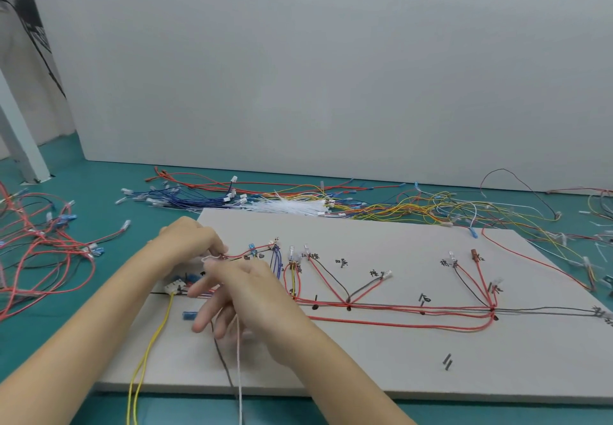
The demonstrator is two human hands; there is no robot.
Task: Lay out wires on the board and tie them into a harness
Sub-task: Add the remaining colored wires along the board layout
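Two hands are held close together over the left part of the board, which lies flat on the green desk. The left hand is curled at the far side, its fingertips pinching a red wire where it runs toward the upper left pegs. The right hand is set just in front of it: thumb and forefinger appear pressed together on a thin white tie that is looped at the same spot, while the other fingers are spread loosely downward. The long tail of the tie hangs off the near edge of the board, beside a dark wire and a pair of yellow wires.

The hands are judged to be so placed because a knot is being formed; one grip steadies the wire while the other draws the tie. Whether the loop is already closed cannot be told.

Most of the harness is already laid: red and grey wires are routed along a common trunk between black pegs and branch up to labelled terminals. Spare wires in red, blue and yellow, along with a bundle of white ties, are kept behind the board within reach, and a tangle of red wires lies to the left.
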